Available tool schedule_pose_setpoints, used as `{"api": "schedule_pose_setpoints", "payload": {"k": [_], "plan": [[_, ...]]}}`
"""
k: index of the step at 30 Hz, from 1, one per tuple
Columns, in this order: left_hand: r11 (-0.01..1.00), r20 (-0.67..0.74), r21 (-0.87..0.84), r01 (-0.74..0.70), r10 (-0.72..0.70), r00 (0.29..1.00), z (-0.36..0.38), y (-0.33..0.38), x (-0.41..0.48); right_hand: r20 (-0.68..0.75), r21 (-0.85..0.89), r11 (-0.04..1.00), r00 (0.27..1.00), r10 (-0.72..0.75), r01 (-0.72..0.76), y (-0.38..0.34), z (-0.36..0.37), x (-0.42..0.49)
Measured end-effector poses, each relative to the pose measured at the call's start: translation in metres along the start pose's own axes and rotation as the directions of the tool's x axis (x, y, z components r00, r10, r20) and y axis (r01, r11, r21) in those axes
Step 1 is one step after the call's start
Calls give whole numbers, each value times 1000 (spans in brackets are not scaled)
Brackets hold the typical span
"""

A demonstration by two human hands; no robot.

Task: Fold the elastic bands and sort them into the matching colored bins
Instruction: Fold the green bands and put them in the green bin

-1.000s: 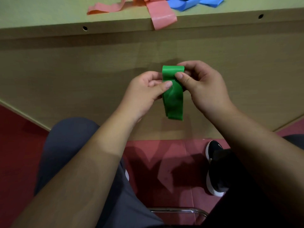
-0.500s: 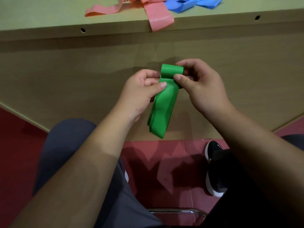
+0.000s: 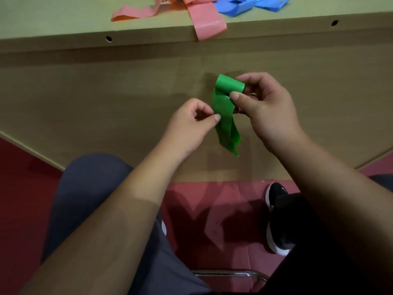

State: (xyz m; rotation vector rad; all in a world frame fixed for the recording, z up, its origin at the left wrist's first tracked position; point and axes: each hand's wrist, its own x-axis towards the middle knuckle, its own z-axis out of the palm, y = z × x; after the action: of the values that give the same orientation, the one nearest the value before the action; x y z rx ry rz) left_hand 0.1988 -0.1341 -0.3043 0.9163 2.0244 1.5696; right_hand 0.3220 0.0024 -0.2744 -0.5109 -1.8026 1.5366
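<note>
A glossy green elastic band (image 3: 223, 116), flat and ribbon-like, hangs in the air just past the middle of the view toward 1 o'clock, in front of the tan wooden desk's (image 3: 63, 20) vertical front panel (image 3: 106, 103). Its top end is turned over into a small rounded loop at 12 o'clock. The rest falls in several stacked layers toward 5 o'clock, where the lower ends fan apart into uneven tips. The right hand (image 3: 270, 107) grips the looped end: the thumb presses on the band just below the loop, and the forefinger curls behind it. The left hand (image 3: 191, 126) pinches the band's 9 o'clock edge at mid-length between thumb and curled forefinger, with the other fingers tucked in. Half a second ago the left thumb was up beside the loop and the tail swung toward 7 o'clock as a neat flat strip. Now that hand has slid lower and the tail leans the other way, looser at its end. At 12 o'clock on the desk top lie limp pink elastic bands (image 3: 208, 22), one drooping over the edge, with crumpled blue elastic bands (image 3: 240, 5) at 1 o'clock.
</note>
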Motion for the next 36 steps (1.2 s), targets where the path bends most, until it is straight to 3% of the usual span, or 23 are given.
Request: {"api": "schedule_pose_setpoints", "payload": {"k": [8,13,24,36], "plan": [[1000,5,-24,-11,11,1000,5,0,0,8,-8,1000,1000,-4,4,0,-2,-1],[997,-39,-37,70,-72,997,1,-1,0,-10,-19,1000,1000,-19,19,1,-4,1],[1000,-34,10,15,-15,999,-12,1,5,-9,-32,998,999,-45,45,-3,-5,-1],[970,96,-201,140,-122,988,-9,9,5,-14,123,992,1000,11,-9,-8,-2,-4]]}}
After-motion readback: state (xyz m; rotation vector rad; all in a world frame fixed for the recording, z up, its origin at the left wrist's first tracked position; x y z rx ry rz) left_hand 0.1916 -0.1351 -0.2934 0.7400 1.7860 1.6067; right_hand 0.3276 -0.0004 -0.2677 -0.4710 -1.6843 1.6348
